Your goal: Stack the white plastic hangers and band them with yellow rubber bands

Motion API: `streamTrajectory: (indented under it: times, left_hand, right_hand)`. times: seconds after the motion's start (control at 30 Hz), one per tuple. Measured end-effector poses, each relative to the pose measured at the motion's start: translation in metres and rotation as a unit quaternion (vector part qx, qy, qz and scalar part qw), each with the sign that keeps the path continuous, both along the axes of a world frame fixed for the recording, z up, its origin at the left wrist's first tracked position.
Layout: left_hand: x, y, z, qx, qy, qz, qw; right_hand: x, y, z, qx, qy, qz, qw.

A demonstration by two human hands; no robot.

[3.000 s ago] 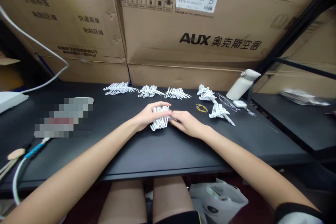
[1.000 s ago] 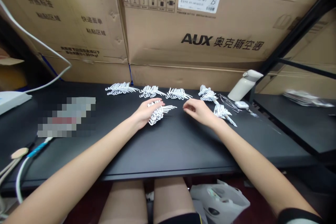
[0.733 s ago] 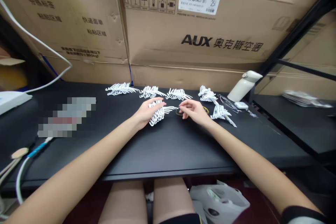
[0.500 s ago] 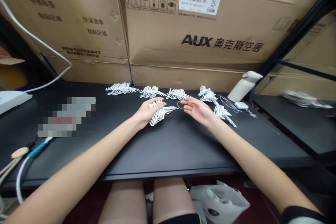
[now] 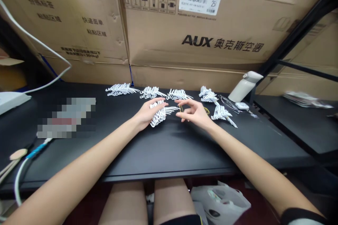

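Note:
A bundle of white hooks is in my left hand, the fingers wrapped over its top and the thumb along it. Its thin straight ends point right, toward my right hand. A thin yellow rubber band is looped on the fingers of my right hand, whose thumb and fingers curve around it close to the ends of the hooks. Whether the band touches those ends I cannot tell. Behind that hand, more yellow rubber band shows on the table.
More bundles of white hooks lie along the back of the black table. At the right are a white bottle, glasses and a small white case. Cardboard boxes stand behind. A blurred-out item and cables lie left.
My right hand has turned and moved slightly left, bringing its thumb and fingers with the rubber band nearer the hook ends. My left hand keeps its hold on the bundle.

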State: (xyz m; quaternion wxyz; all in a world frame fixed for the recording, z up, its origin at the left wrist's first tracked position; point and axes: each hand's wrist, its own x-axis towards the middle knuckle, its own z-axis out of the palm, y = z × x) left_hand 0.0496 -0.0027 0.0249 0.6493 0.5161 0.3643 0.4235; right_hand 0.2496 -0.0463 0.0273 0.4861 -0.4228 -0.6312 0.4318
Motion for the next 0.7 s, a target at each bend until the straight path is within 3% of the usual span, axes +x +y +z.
streamTrajectory:
  times: [0.17, 0.27, 0.37, 0.53, 0.7]
  left_hand:
    - [0.003, -0.007, 0.004, -0.001, -0.018, -0.055, 0.998]
    - [0.006, -0.01, 0.006, -0.011, -0.032, -0.065, 0.997]
    - [0.007, -0.011, 0.006, -0.015, -0.062, -0.061, 0.996]
    - [0.008, -0.011, 0.005, -0.01, -0.063, -0.055, 0.996]
    - [0.01, -0.011, 0.005, -0.004, -0.064, -0.031, 0.997]
  right_hand:
    - [-0.015, -0.01, 0.001, 0.062, -0.084, 0.022, 0.994]
    - [-0.022, -0.012, -0.001, 0.086, -0.091, -0.003, 0.992]
    - [-0.024, -0.008, -0.007, 0.038, -0.055, -0.025, 0.997]
    - [-0.029, -0.003, -0.016, -0.073, 0.015, 0.067, 0.995]
    - [-0.037, -0.01, -0.017, -0.025, 0.054, 0.034, 0.998]
